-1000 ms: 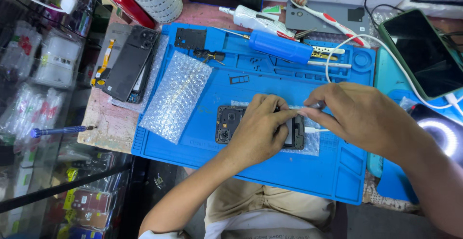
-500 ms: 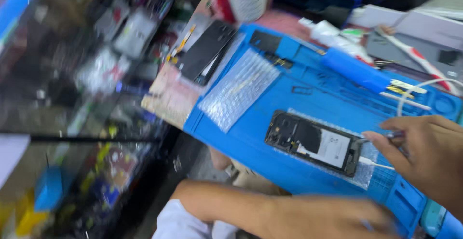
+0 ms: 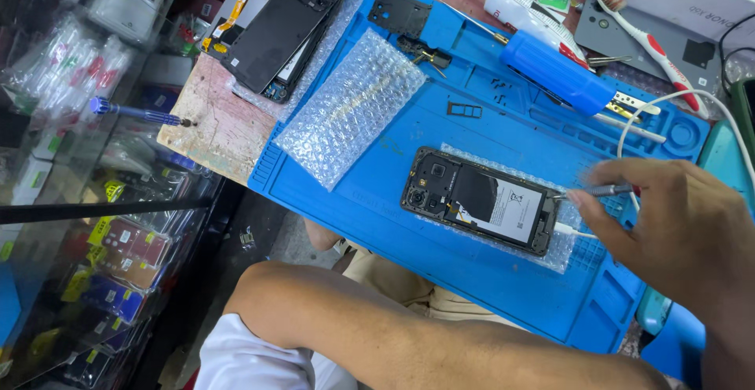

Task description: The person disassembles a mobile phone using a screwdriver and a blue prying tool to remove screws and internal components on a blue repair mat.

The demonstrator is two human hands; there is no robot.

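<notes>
— What is worn on the upper body?

— A white short sleeve [image 3: 252, 358] is seen at the lower edge, ending above the elbow, with the left forearm [image 3: 409, 335] left bare below it.

— And the legs?

— Khaki trousers [image 3: 409, 288] are glimpsed under the bench edge.

— Is anything worn on the right hand [image 3: 668, 229]?

— No glove, ring or watch can be made out; the fingers [image 3: 598, 197] are bare, and the wrist is cut off by the frame.

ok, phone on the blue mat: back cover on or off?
Off. The phone lies face down on the blue mat with battery and camera modules exposed. The right hand holds a thin tool at its edge.
</notes>
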